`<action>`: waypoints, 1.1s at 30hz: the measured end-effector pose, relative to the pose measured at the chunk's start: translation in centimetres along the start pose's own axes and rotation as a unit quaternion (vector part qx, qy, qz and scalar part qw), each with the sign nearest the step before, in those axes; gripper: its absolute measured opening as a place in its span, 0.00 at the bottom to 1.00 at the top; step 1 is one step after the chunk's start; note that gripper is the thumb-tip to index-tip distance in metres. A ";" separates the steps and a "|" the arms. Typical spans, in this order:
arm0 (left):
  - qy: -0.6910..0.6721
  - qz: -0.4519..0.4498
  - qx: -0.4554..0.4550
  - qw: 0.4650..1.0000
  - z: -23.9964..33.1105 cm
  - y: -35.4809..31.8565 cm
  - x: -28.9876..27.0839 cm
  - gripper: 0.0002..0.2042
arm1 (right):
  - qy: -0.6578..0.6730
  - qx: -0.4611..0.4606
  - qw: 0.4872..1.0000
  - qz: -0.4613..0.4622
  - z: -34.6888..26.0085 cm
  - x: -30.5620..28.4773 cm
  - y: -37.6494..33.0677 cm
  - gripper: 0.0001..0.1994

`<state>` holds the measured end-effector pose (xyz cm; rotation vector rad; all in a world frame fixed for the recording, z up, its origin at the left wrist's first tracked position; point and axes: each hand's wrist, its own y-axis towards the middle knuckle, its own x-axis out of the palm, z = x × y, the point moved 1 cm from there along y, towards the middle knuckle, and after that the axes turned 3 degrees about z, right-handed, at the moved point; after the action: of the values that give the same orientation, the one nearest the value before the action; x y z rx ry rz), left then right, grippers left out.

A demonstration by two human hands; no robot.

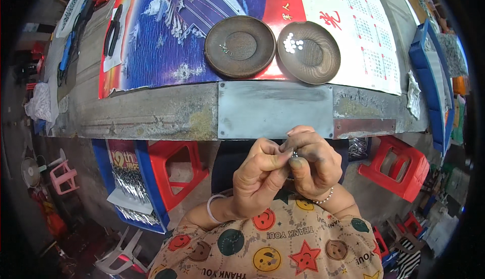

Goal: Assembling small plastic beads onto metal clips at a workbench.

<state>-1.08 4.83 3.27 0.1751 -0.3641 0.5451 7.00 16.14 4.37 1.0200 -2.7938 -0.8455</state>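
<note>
My left hand [260, 170] and my right hand [317, 160] meet fingertip to fingertip just below the table's near edge. Both are closed in a pinch. A tiny shiny metal piece [295, 154] shows between the fingertips; most of it is hidden, and its kind cannot be made out. Beyond the hands, a round dark wooden dish [214, 62] holds several thin metal pins [225, 50]. Touching it on the right, a second brown wooden dish [331, 52] holds a cluster of small white round pieces [291, 43].
The dishes rest on a calendar poster [166, 67]. A grey metal plate [275, 110] covers the table edge. Black-handled pliers [112, 31] lie far left. Blue trays [160, 198] of metal rods and red stools [174, 173] stand below; another blue tray [422, 62] is at right.
</note>
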 end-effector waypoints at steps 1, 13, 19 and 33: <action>-0.001 0.000 -0.001 1.000 -0.1 0.1 0.0 0.11 | -0.020 -0.014 1.000 -0.009 -0.1 0.0 0.2 0.06; -0.209 -0.026 -0.152 0.966 -0.4 0.6 0.2 0.18 | -0.111 -0.056 0.992 0.001 0.1 -1.3 1.1 0.35; -0.272 -0.002 -0.198 0.942 -0.7 0.4 -0.6 0.17 | -0.074 -0.052 0.996 -0.012 0.0 -1.3 1.7 0.42; -0.313 0.002 -0.229 0.922 0.2 0.1 -1.9 0.13 | -0.072 0.140 0.984 0.078 2.7 -2.6 2.2 0.42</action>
<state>-2.72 3.98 2.76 -0.1137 -1.1048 0.3824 7.13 20.40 3.57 0.7793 -3.1326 -0.5384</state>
